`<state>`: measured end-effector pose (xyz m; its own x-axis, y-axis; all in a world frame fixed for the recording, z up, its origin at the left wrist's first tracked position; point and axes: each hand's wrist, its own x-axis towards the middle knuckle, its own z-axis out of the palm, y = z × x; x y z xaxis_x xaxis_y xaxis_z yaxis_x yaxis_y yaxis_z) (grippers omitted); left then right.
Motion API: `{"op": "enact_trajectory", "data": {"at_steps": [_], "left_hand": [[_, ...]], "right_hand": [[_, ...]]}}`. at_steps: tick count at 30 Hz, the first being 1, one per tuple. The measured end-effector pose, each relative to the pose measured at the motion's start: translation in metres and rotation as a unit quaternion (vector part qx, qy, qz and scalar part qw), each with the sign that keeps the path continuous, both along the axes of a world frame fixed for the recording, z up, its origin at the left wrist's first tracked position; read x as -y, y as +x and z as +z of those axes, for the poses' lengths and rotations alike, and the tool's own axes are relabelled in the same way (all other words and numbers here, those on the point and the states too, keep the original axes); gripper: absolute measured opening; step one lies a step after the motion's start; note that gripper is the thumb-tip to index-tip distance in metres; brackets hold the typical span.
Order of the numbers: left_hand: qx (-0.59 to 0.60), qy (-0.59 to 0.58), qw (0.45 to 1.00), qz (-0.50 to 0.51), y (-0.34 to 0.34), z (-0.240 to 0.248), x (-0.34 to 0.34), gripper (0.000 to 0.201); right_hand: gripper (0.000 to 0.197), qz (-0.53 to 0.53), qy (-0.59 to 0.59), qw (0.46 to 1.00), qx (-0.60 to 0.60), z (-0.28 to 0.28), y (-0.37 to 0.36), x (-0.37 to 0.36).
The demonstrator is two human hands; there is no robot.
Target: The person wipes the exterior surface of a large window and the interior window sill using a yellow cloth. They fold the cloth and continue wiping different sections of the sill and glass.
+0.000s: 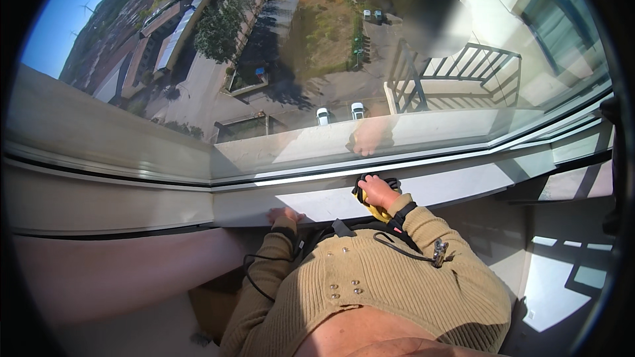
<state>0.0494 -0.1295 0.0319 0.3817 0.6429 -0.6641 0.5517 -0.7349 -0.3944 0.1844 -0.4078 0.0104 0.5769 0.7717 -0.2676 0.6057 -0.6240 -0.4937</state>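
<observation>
My right hand is closed around a black-and-yellow thing at the white window sill. Its exact kind is partly hidden by my fingers. To the left, my left hand rests on the front edge of the same sill, its fingers stretched out and nothing in them. Just beyond the sill stands the large window pane, which mirrors my right hand faintly. Dark bands circle both wrists, and a black cable loops beside my left forearm.
A white window frame runs along the back of the sill. Beyond the glass, far below, lie parked cars, a road and trees. A metal railing shows outside on the right. Sunlit patches fall on the floor at the lower right.
</observation>
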Motion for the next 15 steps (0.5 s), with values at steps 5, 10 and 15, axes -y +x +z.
{"op": "enact_trajectory", "data": {"at_steps": [5,10,15], "left_hand": [[0.058,0.01,0.995,0.081,-0.008,-0.014,-0.005,0.087],[0.029,-0.026,0.997,0.071,-0.013,-0.029,-0.012,0.095],[0.032,-0.017,0.997,0.071,-0.014,-0.036,-0.016,0.095]], "right_hand": [[0.033,-0.009,0.045,0.998,-0.045,-0.005,0.01,0.009],[0.031,-0.073,0.085,0.992,-0.052,-0.007,0.026,0.048],[0.032,-0.235,0.056,0.968,-0.065,-0.001,0.029,0.114]]}}
